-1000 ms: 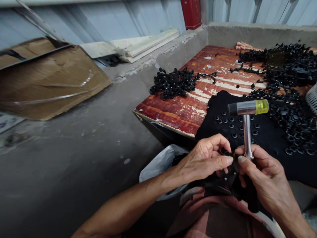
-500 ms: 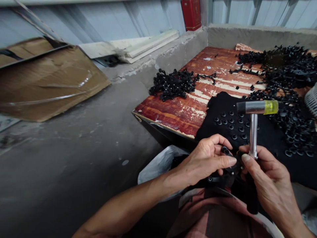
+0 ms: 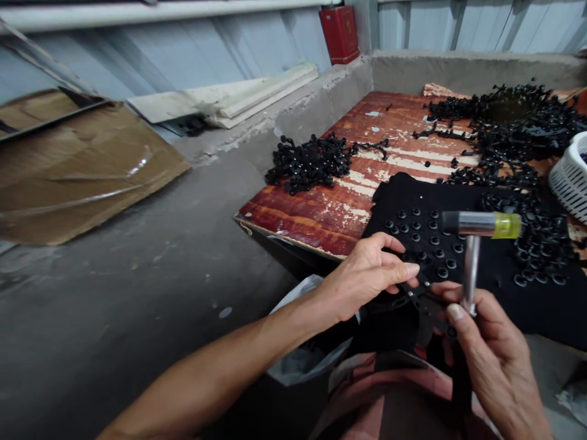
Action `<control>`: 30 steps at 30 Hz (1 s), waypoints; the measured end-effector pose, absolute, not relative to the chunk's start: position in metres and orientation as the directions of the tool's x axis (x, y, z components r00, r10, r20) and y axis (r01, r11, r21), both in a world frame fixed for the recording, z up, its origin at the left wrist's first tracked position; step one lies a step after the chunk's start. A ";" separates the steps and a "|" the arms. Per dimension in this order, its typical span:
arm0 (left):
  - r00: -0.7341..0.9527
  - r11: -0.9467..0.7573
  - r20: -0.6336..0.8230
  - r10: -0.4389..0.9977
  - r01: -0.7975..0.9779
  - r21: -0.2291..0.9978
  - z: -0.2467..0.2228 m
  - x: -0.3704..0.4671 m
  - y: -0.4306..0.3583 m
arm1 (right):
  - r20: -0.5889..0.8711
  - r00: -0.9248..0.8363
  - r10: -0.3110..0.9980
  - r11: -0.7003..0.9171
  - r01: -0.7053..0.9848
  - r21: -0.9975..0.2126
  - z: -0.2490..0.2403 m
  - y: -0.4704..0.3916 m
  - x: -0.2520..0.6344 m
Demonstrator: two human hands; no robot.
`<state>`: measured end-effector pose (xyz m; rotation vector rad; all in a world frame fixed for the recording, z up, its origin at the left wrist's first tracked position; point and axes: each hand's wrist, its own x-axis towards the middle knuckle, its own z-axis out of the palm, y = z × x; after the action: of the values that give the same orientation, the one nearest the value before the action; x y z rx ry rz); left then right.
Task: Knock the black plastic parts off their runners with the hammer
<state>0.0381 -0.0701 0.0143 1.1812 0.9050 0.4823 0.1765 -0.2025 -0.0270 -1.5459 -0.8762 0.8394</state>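
One piece of brown cardboard (image 3: 87, 177) lies at the left edge of the frame, over grey concrete (image 3: 206, 256); pale boards (image 3: 261, 98) are stacked at upper left of centre. Right of these, at mid-height, a small cluster of black parts (image 3: 312, 162) rests on the left portion of a red-brown tabletop (image 3: 293, 214), whose surface is worn through in light streaks. In the lower middle, a whitish bag (image 3: 291, 366) shows partly behind the left forearm (image 3: 220, 366). A red box (image 3: 340, 35) stands at upper centre. The left hand (image 3: 362, 275), right of centre, is closed, thumb against fingers, on the upper end of a dark jointed piece (image 3: 424, 302), which spans the gap between the hands, its full outline obscured. Beyond it, small round parts (image 3: 439, 253) stand in loose rows on a black cloth (image 3: 541, 311). The hammer (image 3: 472, 244), its head yellow at the right end, rises nearly upright from the right hand (image 3: 495, 348), which grips it while the fingertips adjoin the lower end of the piece. Farther right, a large black heap (image 3: 527, 131) occupies the upper right, and a white slotted basket (image 3: 573, 177) is cut by the right edge.
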 end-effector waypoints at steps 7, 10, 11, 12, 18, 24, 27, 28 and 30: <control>0.518 0.352 -0.307 0.799 0.011 0.936 0.016 0.040 -0.072 | -0.179 0.439 0.880 -0.141 -0.119 -0.983 -0.029 -0.203 0.164; 0.511 0.361 -0.325 0.796 0.030 0.932 0.015 0.042 -0.065 | -0.166 0.497 0.852 -0.125 -0.114 -0.986 -0.032 -0.210 0.171; 0.511 0.362 -0.331 0.793 0.041 0.931 0.015 0.043 -0.063 | -0.164 0.504 0.848 -0.125 -0.111 -0.986 -0.033 -0.212 0.174; 0.512 0.362 -0.336 0.790 0.052 0.931 0.015 0.044 -0.062 | -0.168 0.510 0.844 -0.129 -0.111 -0.985 -0.036 -0.215 0.177; 0.519 0.365 -0.367 0.772 0.110 0.924 0.014 0.051 -0.061 | -0.221 0.553 0.804 -0.177 -0.132 -0.975 -0.050 -0.232 0.186; 0.503 0.391 -0.410 0.761 0.148 0.908 0.014 0.055 -0.061 | -0.309 0.556 0.772 -0.208 -0.238 -0.949 -0.059 -0.239 0.190; 0.501 0.392 -0.414 0.760 0.155 0.907 0.015 0.056 -0.061 | -0.325 0.560 0.762 -0.204 -0.267 -0.942 -0.061 -0.240 0.190; 0.501 0.391 -0.413 0.760 0.156 0.907 0.015 0.056 -0.061 | -0.324 0.561 0.762 -0.202 -0.270 -0.942 -0.061 -0.241 0.189; 0.499 0.389 -0.411 0.763 0.154 0.908 0.016 0.057 -0.061 | -0.327 0.549 0.769 -0.210 -0.267 -0.941 -0.062 -0.242 0.190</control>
<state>0.0566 -0.0608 0.0156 1.1320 1.0045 0.4842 0.1897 -0.2415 -0.0621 -1.4988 -0.4511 1.0055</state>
